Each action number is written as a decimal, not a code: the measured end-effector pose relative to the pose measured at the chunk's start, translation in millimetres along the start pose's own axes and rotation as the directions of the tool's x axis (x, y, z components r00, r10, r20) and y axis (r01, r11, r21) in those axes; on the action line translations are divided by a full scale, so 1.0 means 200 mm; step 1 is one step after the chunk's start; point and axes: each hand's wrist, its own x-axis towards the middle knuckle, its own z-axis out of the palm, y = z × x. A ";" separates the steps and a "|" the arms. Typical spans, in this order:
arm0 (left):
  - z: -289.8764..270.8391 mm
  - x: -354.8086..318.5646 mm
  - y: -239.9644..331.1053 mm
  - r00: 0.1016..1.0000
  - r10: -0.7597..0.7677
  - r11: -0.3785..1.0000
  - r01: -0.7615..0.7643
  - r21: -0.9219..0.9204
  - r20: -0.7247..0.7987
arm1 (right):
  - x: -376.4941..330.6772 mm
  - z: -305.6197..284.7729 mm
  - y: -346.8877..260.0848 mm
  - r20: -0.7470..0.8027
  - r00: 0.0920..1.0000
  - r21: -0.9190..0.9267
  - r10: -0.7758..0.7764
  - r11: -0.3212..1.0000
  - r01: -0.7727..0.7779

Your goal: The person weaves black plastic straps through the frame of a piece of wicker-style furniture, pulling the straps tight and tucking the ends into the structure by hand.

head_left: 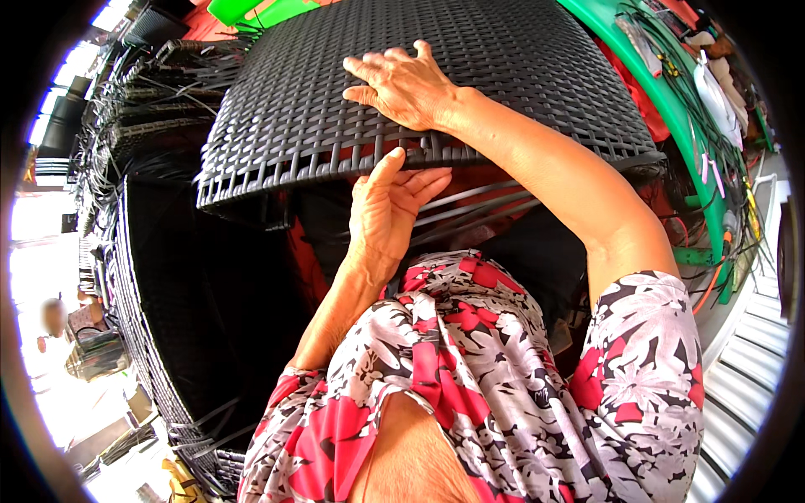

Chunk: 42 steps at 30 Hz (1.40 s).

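Note:
A large black wicker piece (470, 67), woven from flat plastic-like strands, curves across the upper middle in front of me. My right hand (407, 88) lies on its upper surface, fingers spread, with the forearm crossing over from the right. At the near rim is my left hand (387, 205), palm turned up; its thumb rests over the edge and its fingers reach beneath it. Open gaps show in the weave along that rim. Several loose grey-black strands (478, 201) stretch out below the edge, right of my left hand. The underside of the piece is mostly hidden.
On the left stands another dark wicker piece (138, 277), with stacked woven pieces and bristling strand ends (159, 101) behind it. A green plastic surface (683, 109) at the right carries strands and bags. An orange cable (713, 285) hangs near a ridged pale surface (746, 360).

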 end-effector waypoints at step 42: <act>0.23 0.07 -0.36 0.916 -0.304 0.917 0.355 -0.179 0.260 | -0.51 -0.28 0.42 0.154 0.977 -0.057 0.147 0.988 -0.140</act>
